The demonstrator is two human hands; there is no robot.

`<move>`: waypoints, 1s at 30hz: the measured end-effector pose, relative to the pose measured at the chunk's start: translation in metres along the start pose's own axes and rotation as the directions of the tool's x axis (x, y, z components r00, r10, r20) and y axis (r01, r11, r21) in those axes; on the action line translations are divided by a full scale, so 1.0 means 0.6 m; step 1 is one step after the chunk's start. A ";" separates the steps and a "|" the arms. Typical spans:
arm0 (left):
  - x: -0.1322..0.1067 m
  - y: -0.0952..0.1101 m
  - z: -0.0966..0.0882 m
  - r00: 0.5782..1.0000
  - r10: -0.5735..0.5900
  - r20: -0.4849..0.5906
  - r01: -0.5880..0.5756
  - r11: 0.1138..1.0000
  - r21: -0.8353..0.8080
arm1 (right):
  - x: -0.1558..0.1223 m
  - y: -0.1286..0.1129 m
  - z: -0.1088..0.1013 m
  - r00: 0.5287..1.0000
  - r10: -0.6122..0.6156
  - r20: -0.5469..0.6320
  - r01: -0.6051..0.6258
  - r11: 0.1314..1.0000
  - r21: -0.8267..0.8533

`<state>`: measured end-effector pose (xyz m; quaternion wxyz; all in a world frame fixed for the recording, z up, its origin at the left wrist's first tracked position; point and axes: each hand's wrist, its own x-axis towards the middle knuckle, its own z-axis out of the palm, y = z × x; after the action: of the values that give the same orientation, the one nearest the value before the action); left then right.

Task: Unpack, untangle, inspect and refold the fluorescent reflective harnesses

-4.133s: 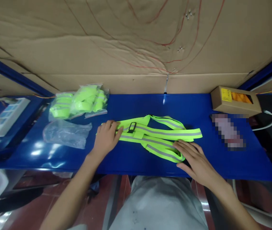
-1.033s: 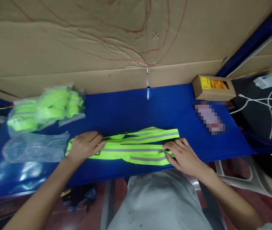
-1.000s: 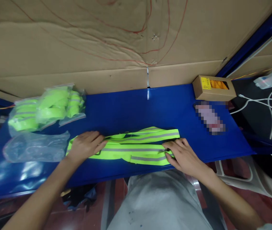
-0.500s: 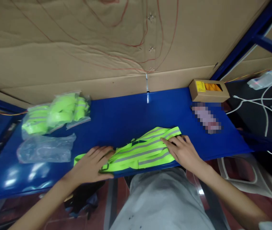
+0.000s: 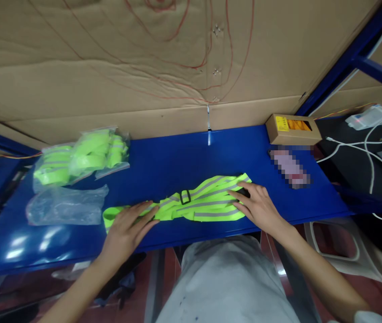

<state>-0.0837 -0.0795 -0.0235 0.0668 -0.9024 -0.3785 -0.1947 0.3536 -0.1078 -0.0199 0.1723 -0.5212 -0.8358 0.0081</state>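
Note:
A folded bundle of lime-yellow reflective straps (image 5: 211, 204) with grey stripes lies lengthwise near the table's front edge. A black slide buckle (image 5: 185, 197) lies on top of it. My left hand (image 5: 128, 226) is closed around the narrower left part, thumb on the near side and fingers across the top. A strap loop (image 5: 110, 216) sticks out beyond it to the left. At the wide right end, my right hand (image 5: 256, 204) rests its fingertips on the straps with its fingers apart. Its palm hides part of that end.
Clear bags of similar straps (image 5: 90, 152) lie at the back left of the blue table (image 5: 177, 157). A flattened clear bag (image 5: 68, 205) sits in front of them. At right are a cardboard box (image 5: 293, 130), a pixelated phone-shaped object (image 5: 290, 168) and white cables (image 5: 367, 152).
The bundle's near edge has shifted away from the table edge, and its left part looks narrower. The black buckle now shows on top near the middle. My right hand's fingers have spread.

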 end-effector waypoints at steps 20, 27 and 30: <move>0.016 -0.007 0.017 0.995 -0.060 -0.083 0.054 0.996 -0.069 | 0.141 -0.122 0.058 0.968 -0.240 0.072 0.245 0.967 -0.068; -0.029 -0.020 -0.009 0.984 -0.140 0.111 0.126 0.984 0.125 | 0.130 -0.103 0.065 0.977 -0.171 0.131 0.184 0.979 -0.092; -0.044 -0.021 -0.016 0.989 -0.108 0.106 0.093 0.987 0.130 | 0.115 -0.096 0.057 0.983 -0.150 0.108 0.161 0.982 -0.102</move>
<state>-0.1126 -0.0906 -0.0255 0.0918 -0.8858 -0.4382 -0.1224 0.2661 -0.0682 -0.0216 0.1012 -0.4620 -0.8807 -0.0255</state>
